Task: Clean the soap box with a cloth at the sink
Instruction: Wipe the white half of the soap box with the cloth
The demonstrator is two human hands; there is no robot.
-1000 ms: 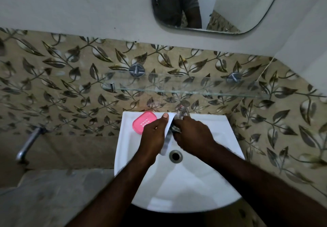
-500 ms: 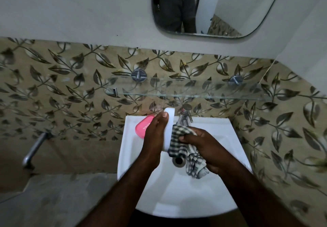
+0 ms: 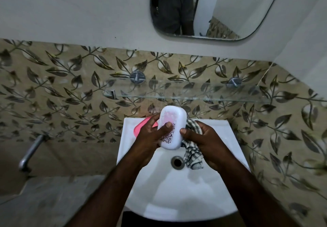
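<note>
Soap box (image 3: 172,129) is held over the sink (image 3: 221,200) near the back edge, patterned face toward the camera. Left grip (image 3: 150,136) wraps its left side, thumb pressed on the face. Right grip (image 3: 203,141) clutches the checked cloth (image 3: 193,154) against the box's right edge, thumb touching the box. Cloth tail hangs beside the drain (image 3: 177,162). Pink piece (image 3: 141,125) sits on the sink's back-left ledge, partly behind the left grip.

pink piece (image 3: 136,129) left of the soap box (image 3: 172,127): mostly behind left hand (image 3: 150,138), can't tell what it is. checked cloth (image 3: 192,156) right of the box: partly covered by the box and right hand (image 3: 203,143), whose fingers are hidden, only the thumb shows. mirror (image 3: 212,9) above the box: clipped by the top edge.
</note>
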